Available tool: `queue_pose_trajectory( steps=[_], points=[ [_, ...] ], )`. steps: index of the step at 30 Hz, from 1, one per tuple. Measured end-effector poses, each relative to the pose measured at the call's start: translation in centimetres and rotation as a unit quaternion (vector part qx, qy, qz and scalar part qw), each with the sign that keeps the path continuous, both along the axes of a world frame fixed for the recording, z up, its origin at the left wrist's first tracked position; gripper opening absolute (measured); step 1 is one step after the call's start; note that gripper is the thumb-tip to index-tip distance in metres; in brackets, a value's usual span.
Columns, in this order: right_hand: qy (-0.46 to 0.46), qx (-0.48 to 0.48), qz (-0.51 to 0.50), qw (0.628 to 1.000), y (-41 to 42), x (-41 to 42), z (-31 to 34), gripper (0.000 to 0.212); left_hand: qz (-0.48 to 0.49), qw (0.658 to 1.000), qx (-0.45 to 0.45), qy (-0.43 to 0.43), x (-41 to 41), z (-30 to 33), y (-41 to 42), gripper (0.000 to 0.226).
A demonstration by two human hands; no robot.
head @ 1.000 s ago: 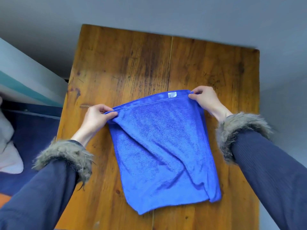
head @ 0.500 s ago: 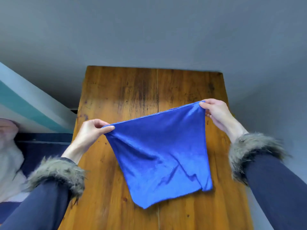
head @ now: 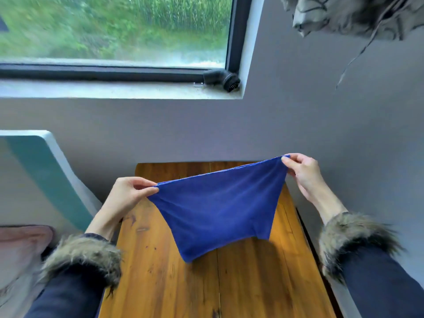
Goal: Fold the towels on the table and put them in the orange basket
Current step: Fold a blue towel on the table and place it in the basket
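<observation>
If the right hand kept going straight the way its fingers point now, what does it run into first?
The right hand pinches the blue towel corner, fingers pointing leftward toward the left hand. Along that line it would likely meet only the towel's own top edge first, then the left hand; depth is unclear.

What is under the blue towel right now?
The blue towel, pinched by the left hand and right hand, hangs over the bare wooden table. The tabletop directly behind the cloth is hidden.

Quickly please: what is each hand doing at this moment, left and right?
Left hand: pinches the left top corner of the blue towel.
Right hand: pinches the towel's right top corner.
</observation>
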State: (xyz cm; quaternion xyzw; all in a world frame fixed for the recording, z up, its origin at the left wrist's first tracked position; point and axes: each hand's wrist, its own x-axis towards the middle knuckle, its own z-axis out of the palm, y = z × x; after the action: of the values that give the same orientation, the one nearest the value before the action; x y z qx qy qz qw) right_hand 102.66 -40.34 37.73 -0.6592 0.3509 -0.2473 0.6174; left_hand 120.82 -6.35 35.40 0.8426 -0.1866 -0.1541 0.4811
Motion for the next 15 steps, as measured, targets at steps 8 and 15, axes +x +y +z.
queue_pose_trajectory(
  steps=[8,15],
  points=[
    [-0.069,-0.004,0.022,0.997,0.3,0.0,4.9,0.022,0.047,0.995,-0.066,-0.058,0.2,5.5,1.0,0.014],
    [-0.082,-0.013,0.045,0.995,0.2,-0.8,6.0,0.018,0.015,0.995,-0.091,-0.049,-0.1,6.7,2.8,0.023]
  ],
)
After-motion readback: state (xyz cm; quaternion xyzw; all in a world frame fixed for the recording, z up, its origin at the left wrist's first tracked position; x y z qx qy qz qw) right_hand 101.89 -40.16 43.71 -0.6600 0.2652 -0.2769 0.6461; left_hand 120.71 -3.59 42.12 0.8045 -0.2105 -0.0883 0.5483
